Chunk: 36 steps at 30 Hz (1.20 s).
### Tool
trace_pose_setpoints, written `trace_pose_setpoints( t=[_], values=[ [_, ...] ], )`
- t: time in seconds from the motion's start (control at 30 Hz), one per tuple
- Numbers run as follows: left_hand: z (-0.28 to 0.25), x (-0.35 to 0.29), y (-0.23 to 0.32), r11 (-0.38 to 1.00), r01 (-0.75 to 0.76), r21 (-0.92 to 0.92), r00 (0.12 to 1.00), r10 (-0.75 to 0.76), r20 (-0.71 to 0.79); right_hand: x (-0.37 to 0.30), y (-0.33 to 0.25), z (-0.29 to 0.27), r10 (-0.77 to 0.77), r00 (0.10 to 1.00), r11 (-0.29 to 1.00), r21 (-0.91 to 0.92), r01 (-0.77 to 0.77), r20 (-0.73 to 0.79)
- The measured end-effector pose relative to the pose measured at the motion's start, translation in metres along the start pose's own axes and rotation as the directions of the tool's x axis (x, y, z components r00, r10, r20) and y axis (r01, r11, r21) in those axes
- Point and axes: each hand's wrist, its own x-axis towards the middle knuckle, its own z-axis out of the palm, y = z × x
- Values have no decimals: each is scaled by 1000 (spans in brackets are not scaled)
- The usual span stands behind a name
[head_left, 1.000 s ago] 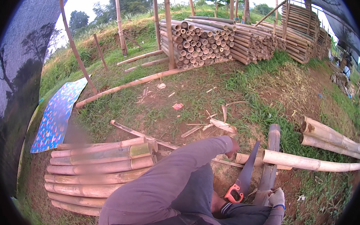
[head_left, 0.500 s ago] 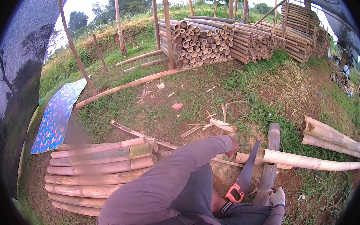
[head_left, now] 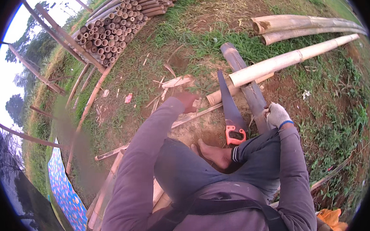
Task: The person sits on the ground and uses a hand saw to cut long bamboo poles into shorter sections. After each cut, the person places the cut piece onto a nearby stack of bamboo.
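My bare left hand hovers in front of me, left of a short bamboo end. Its fingers look curled; whatever they may hold is too small to make out. My right hand wears a pale work glove and is closed above my right knee, beside a dark bamboo log. What it grips, if anything, is hidden. Between my hands a handsaw with an orange handle leans blade-up near my bare foot, touched by neither. Across the dark log lies a long pale bamboo pole.
Thick bamboo poles lie at the far right. A large bamboo stack stands at the far left behind upright posts. Split shavings litter the ground. More bamboo and a patterned blue sheet are at my left, an orange cloth lower right.
My view has turned to the right and down, so everything shifts left and tilts. My left hand stays near the bamboo end, my right by the dark log. The saw has not visibly moved.
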Motion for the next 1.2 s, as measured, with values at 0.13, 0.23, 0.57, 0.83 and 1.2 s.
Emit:
trace_pose_setpoints(
  t=[0.13, 0.23, 0.57, 0.83, 1.2],
  values=[
    [-9, 13, 10, 999, 25, 21, 994, -22, -107, -8, -13, -17, 44, 998, 998, 31, -46, 50],
    [-36, 27, 40, 999, 45, -24, 989, -48, -140, -9, 0, -14, 51, 997, 996, 66, -55, 57],
    [-61, 161, 103, 999, -38, 26, 979, 43, -200, 18, 2, -6, 31, 999, 994, 107, -36, 45],
    [-28, 236, 130, 991, -5, -137, 982, -21, -190, 36, -2, -15, 81, 978, 990, 102, -103, 194],
    [-45, 37, 23, 963, -38, -268, 990, -1, -144, 28, 8, -24, 252, 967, 948, 193, -253, 30]
  ],
)
